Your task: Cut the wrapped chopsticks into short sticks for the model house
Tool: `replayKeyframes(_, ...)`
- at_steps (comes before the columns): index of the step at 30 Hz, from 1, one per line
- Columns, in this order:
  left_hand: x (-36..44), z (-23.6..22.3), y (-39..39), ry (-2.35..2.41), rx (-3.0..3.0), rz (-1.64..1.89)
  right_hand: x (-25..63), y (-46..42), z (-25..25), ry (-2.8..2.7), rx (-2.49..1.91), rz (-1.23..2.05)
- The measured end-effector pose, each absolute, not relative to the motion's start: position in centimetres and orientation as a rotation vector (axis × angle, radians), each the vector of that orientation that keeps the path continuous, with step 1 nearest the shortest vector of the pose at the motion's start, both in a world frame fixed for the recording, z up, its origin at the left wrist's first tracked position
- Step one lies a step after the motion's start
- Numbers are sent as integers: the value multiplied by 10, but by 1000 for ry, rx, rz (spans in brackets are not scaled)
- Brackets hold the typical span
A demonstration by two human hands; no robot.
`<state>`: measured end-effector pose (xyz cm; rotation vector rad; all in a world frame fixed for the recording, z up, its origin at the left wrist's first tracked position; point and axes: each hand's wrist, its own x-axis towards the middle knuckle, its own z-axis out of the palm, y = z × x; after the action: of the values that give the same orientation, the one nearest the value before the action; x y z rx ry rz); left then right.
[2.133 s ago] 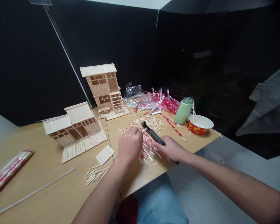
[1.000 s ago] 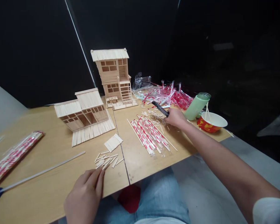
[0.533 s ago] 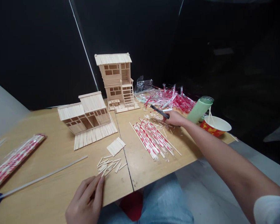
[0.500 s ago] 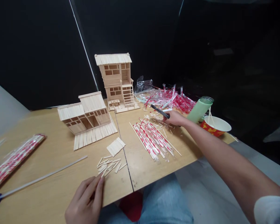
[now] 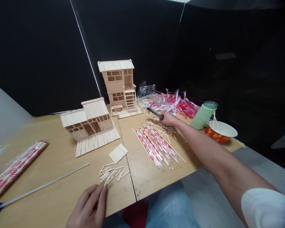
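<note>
The right grip (image 5: 169,119) is closed around a black-handled tool (image 5: 154,113), its tip pointing left, just past the far end of the red-and-white chopsticks (image 5: 155,147). Loose short sticks (image 5: 161,125) lie under that hand, at the same far end. The left grip (image 5: 89,205) sits at the near edge of the desk (image 5: 142,186), fingers loosely curled, its fingertips just beside a heap of cut sticks (image 5: 111,173) left of the chopsticks; we cannot tell whether it pinches one.

The chopsticks lie roughly parallel, probably to keep them easy to reach and sort. Left of them stand a stick-built low house (image 5: 87,118) and tall house (image 5: 116,85). Beyond them lie plastic wrappers (image 5: 168,104); to their right are a green flask (image 5: 203,115) and a red bowl (image 5: 220,131).

Compared with the first frame, both grips have left the middle of the chopsticks, and the chopsticks now lie neater.
</note>
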<state>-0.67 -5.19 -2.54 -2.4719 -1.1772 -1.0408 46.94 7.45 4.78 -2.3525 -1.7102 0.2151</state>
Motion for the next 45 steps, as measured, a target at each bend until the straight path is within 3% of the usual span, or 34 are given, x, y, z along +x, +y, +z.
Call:
replayKeyframes(24, 0, -20, -54, -1178, -2479, -1089, 471, 54, 45, -1886, -2275, 135)
replayKeyframes(35, 9, -17, -62, -1384, -2448, -1284, 459, 58, 32, -2167, -2153, 133)
replayKeyframes(42, 6, -13, -67, -1456, -2494, -1452, 442, 47, 39, -1922, -2190, -27)
replayKeyframes(45, 12, -4, -71, -1435, -2502, -1637, 411, 21, 55, -1730, -1986, 184)
